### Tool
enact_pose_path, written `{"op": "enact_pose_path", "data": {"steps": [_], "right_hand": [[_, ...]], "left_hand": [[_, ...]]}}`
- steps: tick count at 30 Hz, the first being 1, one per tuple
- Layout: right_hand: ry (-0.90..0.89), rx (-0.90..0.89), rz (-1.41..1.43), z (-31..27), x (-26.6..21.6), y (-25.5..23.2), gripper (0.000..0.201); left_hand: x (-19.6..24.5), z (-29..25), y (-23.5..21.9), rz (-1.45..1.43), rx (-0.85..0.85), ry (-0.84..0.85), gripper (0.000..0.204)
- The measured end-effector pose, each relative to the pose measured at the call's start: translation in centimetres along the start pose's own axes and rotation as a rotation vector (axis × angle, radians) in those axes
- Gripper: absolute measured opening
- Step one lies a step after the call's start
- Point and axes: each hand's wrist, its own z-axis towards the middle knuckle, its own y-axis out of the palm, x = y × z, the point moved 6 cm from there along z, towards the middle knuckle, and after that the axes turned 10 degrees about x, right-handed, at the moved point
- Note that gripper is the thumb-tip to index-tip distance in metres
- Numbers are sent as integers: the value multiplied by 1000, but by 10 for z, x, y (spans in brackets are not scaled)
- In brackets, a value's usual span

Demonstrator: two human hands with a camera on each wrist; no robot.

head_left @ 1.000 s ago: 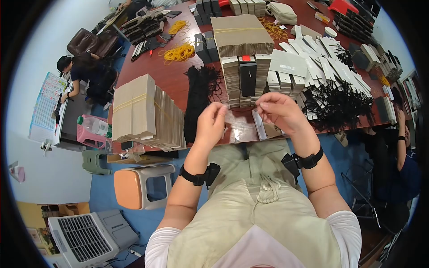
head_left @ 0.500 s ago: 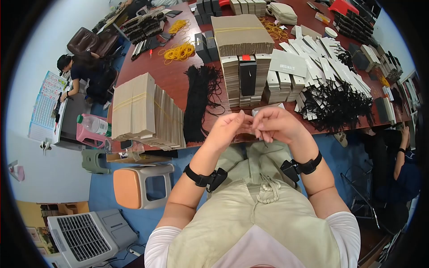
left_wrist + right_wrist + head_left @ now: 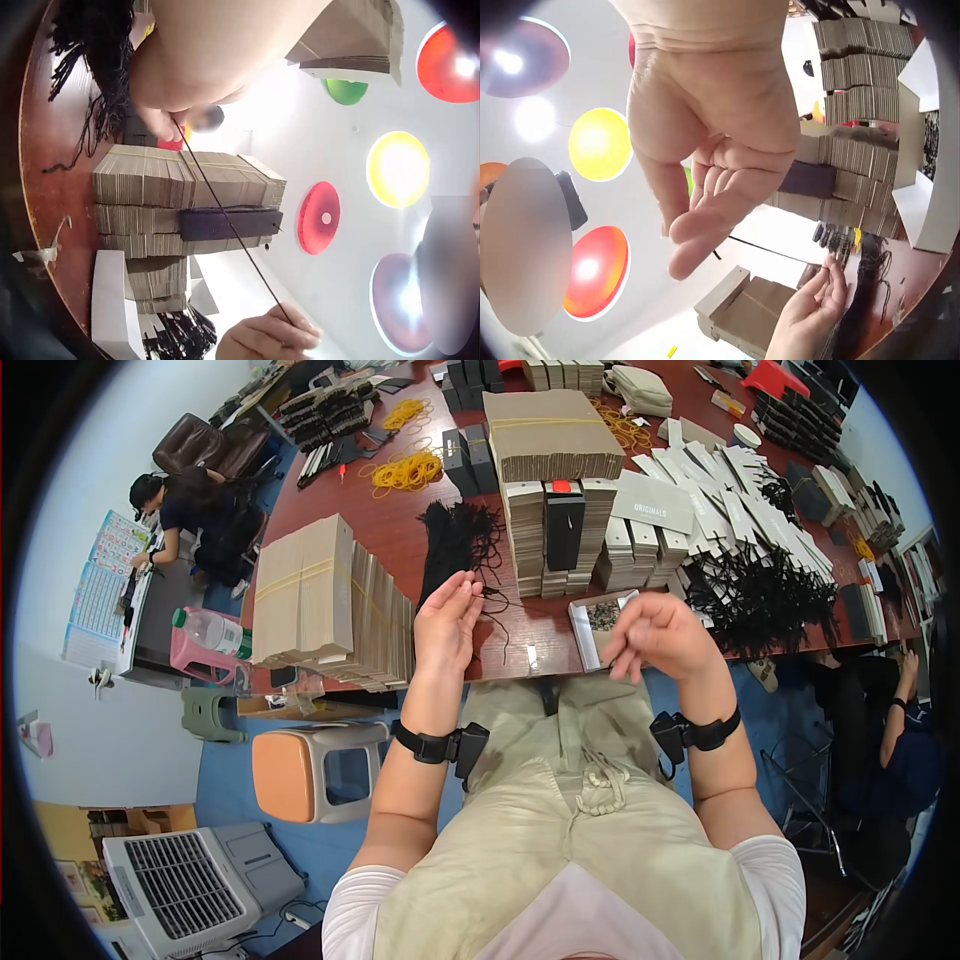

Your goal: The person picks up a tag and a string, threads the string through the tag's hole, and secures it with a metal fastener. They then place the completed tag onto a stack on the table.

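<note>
A thin black cord (image 3: 232,225) runs taut between my two hands, plainest in the left wrist view. My left hand (image 3: 447,628) pinches one end at the fingertips, beside a bundle of black cords (image 3: 452,545). The other end is pinched by my right hand (image 3: 668,636), held above the table's front edge with its fingers bent. Just left of that hand, a small open white box (image 3: 584,635) holds tiny dark pieces. Beyond my hands stand banded stacks of brown card (image 3: 555,445), with a black tag (image 3: 563,535) upright at their front.
Another banded card stack (image 3: 305,595) stands at the table's left edge. White tags (image 3: 735,510) and a heap of black cords (image 3: 760,600) spread to the right. Yellow rubber bands (image 3: 408,472) lie farther back. A stool (image 3: 285,778) stands on the floor at left.
My hands came together in front of me, then moved apart, left hand leftward and right hand rightward, with the cord stretched between them. The small white box shows again.
</note>
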Motion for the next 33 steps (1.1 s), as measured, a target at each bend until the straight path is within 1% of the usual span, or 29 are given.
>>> {"op": "enact_pose_path", "data": {"steps": [2,3,5,6,7,8,9,10,11,12,14,15,18,19,21,22,24,25,27,30,33], "right_hand": [[-24,117,204,3,-6,-4,17],[-73,140,198,6,-4,-10,22],[-90,336,30,13,3,-23,21],[-94,435,-51,16,8,-26,21],[-94,525,-127,20,14,-26,18],[-78,539,-152,22,20,-24,17],[-63,549,-179,24,26,-22,15],[-48,557,-206,27,31,-19,14],[-110,596,-202,28,32,-14,13],[-122,599,-273,29,33,-7,13],[-148,604,-417,29,35,4,14],[-127,594,-502,30,45,4,15],[-208,589,-734,32,54,7,14],[-190,549,-742,32,53,11,13],[-258,519,-742,29,41,19,12],[-292,504,-742,28,38,22,12],[-262,551,-537,30,37,11,13],[-246,574,-434,29,37,6,14],[-181,573,-358,31,40,12,15],[-125,582,-293,36,51,9,17],[-68,586,-189,42,61,-1,17]], "left_hand": [[8,-13,8,76,-22,125,30],[11,-19,12,165,-74,180,30],[14,-34,22,342,-179,286,30],[12,-45,32,364,-244,294,24],[8,-54,40,446,-324,320,22],[1,-61,47,527,-404,348,20],[-1,-66,55,578,-462,525,18],[-9,-70,55,642,-431,517,19],[-14,-74,55,693,-417,464,19],[-17,-76,55,743,-403,410,20],[-23,-72,52,667,-374,323,21],[-25,-70,51,629,-360,279,21],[-24,-72,55,536,-392,248,20],[-23,-73,55,517,-374,214,19],[-22,-73,53,479,-339,147,18],[-19,-74,54,436,-337,199,16],[-13,-75,56,351,-331,304,13],[-15,-74,56,345,-346,291,13],[-20,-71,55,333,-377,263,11],[-31,-68,53,365,-335,270,12],[-32,-60,47,617,-368,446,13]]}}
